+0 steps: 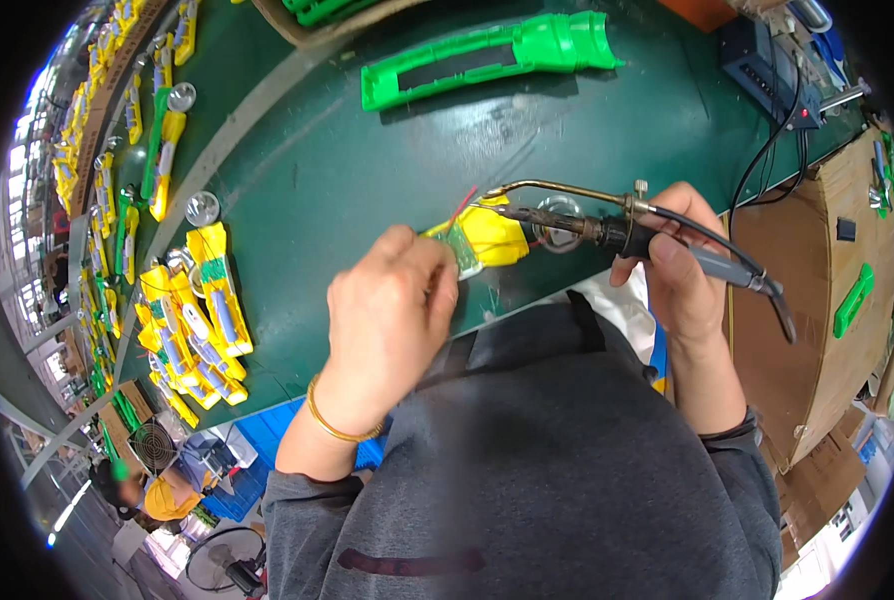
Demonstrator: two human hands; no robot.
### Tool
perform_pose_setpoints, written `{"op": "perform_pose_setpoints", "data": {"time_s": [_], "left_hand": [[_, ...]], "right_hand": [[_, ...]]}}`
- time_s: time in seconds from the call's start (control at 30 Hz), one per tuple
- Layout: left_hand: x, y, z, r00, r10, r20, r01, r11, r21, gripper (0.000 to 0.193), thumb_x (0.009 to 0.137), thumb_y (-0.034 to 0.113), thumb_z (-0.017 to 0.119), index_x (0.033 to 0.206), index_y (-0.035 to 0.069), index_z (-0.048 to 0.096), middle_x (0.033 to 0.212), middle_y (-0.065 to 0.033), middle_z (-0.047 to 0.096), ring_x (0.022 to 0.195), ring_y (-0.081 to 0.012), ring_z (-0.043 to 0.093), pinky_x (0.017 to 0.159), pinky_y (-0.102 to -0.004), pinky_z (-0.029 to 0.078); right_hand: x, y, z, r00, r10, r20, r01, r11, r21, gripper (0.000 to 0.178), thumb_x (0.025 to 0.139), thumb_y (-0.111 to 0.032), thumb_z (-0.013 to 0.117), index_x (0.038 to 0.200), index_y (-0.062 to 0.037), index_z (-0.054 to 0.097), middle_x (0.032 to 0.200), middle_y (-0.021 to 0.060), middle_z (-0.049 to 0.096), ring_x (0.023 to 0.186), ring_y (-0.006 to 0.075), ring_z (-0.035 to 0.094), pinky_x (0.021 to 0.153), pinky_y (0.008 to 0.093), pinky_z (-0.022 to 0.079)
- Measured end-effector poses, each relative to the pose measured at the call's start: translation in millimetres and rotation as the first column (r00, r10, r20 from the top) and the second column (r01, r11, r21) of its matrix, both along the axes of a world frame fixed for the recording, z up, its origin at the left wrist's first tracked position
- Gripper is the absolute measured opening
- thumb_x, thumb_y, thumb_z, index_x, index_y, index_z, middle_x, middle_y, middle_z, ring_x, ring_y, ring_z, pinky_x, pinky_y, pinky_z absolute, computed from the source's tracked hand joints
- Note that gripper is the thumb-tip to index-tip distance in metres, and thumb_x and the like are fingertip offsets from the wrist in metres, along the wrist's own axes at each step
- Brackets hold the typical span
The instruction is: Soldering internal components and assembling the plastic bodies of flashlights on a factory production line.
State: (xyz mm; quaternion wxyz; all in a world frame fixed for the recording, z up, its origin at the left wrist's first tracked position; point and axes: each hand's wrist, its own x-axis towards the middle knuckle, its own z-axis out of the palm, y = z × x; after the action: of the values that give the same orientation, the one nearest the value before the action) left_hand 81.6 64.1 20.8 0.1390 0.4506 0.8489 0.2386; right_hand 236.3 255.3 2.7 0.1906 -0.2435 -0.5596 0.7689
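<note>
My left hand (389, 300) is closed, its fingers around the near end of a yellow plastic housing (497, 235). A small green circuit board (461, 248) shows at its fingertips, with a red wire (463, 204) sticking up from it. Wrapped in my right hand (689, 275) is the grip of a soldering iron (615, 236), which points left. A thin brass tube (567, 187) runs along the iron, and both tips hang over the board and housing; whether they touch is too small to tell. Beneath the iron sits a round clear lens (557, 236).
Across the green table (307, 200) lies an empty green plastic casing (487, 62). Several yellow housings (192, 325) are piled at the left, with more beyond. A blue soldering station (767, 75) stands far right, near a cardboard box (782, 300); its cable (762, 160) hangs at the table's edge.
</note>
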Motion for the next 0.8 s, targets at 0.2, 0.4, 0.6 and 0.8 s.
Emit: {"op": "perform_pose_setpoints", "data": {"time_s": [0.2,0.4,0.6,0.8], "left_hand": [[-24,7,26,0.994,-0.112,-0.003,0.111,0.983,0.145,0.011,0.074,0.007,0.067,0.084,0.007,0.063,0.091,-0.0087,0.058,0.066,-0.0276,0.06,0.054,-0.0372,0.051],[-89,66,-15,0.909,-0.168,-0.382,0.19,0.982,0.019,0.02,0.069,0.008,0.071,0.087,0.007,0.062,0.084,-0.009,0.058,0.082,-0.0283,0.059,0.075,-0.0389,0.046],[-86,24,-14,0.934,0.021,-0.358,0.096,0.947,0.308,0.011,0.067,0.006,0.07,0.076,0.009,0.063,0.073,-0.0055,0.056,0.068,-0.0257,0.058,0.059,-0.0354,0.047],[-57,-16,-14,0.988,-0.103,-0.115,0.109,0.993,0.049,0.005,0.073,0.006,0.067,0.076,0.008,0.064,0.077,-0.0063,0.058,0.069,-0.0271,0.059,0.06,-0.037,0.048]], "right_hand": [[11,7,-8,0.96,-0.259,-0.108,0.244,0.96,-0.137,0.022,0.085,-0.021,0.058,0.092,-0.0033,0.048,0.072,0.0087,0.055,0.062,0.0158,0.057,0.051,0.0281,0.051],[3,3,9,0.958,-0.277,-0.08,0.264,0.955,-0.138,0.023,0.086,-0.023,0.058,0.092,-0.0037,0.048,0.074,0.0099,0.055,0.063,0.0145,0.055,0.052,0.0259,0.05],[15,15,7,0.921,-0.363,-0.14,0.353,0.931,-0.092,0.021,0.09,-0.023,0.054,0.098,-0.0039,0.048,0.077,0.0092,0.055,0.066,0.0137,0.055,0.053,0.0243,0.048],[13,17,3,0.93,-0.344,-0.128,0.33,0.937,-0.118,0.021,0.089,-0.022,0.053,0.098,-0.004,0.049,0.077,0.0087,0.056,0.068,0.0136,0.055,0.055,0.0245,0.049]]}}
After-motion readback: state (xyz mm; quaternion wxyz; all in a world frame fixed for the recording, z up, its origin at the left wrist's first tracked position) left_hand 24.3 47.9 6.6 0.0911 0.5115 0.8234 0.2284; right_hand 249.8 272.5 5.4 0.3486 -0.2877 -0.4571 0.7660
